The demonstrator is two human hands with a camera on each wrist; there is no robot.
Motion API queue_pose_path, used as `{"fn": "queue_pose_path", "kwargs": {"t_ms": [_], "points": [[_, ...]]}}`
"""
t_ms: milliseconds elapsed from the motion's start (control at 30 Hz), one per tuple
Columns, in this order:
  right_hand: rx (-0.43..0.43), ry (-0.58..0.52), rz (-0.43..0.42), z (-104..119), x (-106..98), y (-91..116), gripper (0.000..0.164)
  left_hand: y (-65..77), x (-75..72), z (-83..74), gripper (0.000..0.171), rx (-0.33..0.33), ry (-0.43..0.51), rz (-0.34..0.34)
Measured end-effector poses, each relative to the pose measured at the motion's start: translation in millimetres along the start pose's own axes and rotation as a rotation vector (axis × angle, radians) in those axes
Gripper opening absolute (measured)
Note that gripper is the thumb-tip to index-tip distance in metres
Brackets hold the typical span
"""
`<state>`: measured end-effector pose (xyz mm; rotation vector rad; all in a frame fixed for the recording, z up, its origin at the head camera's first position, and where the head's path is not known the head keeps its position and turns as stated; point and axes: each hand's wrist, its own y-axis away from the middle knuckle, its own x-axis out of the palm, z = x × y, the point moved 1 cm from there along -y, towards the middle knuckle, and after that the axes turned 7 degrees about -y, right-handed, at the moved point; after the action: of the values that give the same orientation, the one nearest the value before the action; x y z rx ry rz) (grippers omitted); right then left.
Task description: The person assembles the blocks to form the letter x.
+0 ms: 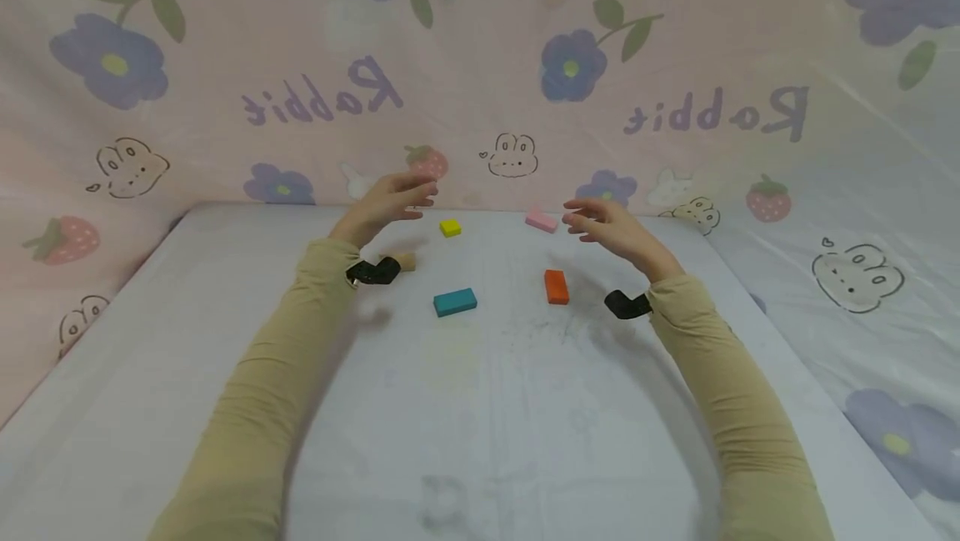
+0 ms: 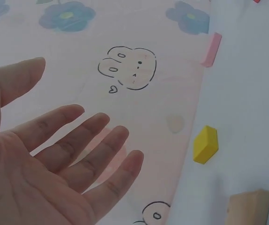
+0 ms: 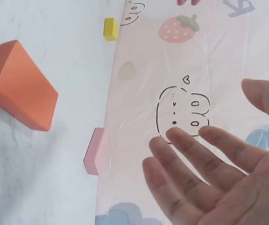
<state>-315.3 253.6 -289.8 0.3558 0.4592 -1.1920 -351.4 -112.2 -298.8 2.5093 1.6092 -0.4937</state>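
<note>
My left hand (image 1: 387,206) hovers over the far left of the table, fingers spread and holding nothing. Below its wrist lies a natural wood block (image 1: 407,262), partly hidden by the black wrist camera. A small yellow block (image 1: 450,227) sits just right of that hand. My right hand (image 1: 611,228) is raised on the other side, its fingers loosely extended with nothing in them. Beside its fingertips in the head view is a pink block (image 1: 542,221) at the back edge. An orange block (image 1: 556,287) lies nearer, and a teal block (image 1: 455,302) rests left of it.
White cloth covers the table (image 1: 495,424). Behind it rises a pink curtain (image 1: 465,49) printed with flowers, rabbits and strawberries, which meets the table's back edge close beyond the yellow and pink blocks. Faint dark smudges mark the cloth below the orange block.
</note>
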Motion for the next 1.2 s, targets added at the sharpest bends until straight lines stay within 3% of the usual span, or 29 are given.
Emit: {"fn": "queue_pose_path", "kwargs": {"t_ms": [367,567,967,1200], "points": [[-0.009,0.014,0.043,-10.9,9.3,11.5,0.052,-12.8,15.4,20.8,0.051,-0.105,0.009,0.06],[0.006,-0.004,0.074,-23.7,13.3,13.1,0.053,-15.0,16.7,29.5,0.063,-0.178,0.025,0.041],[0.061,-0.026,0.107,-41.3,22.2,15.6,0.054,-23.3,20.9,42.7,0.064,-0.253,0.086,0.001],[0.081,-0.011,0.1,-49.8,27.3,17.6,0.055,-30.0,25.4,54.7,0.066,-0.32,0.036,-0.049]]}}
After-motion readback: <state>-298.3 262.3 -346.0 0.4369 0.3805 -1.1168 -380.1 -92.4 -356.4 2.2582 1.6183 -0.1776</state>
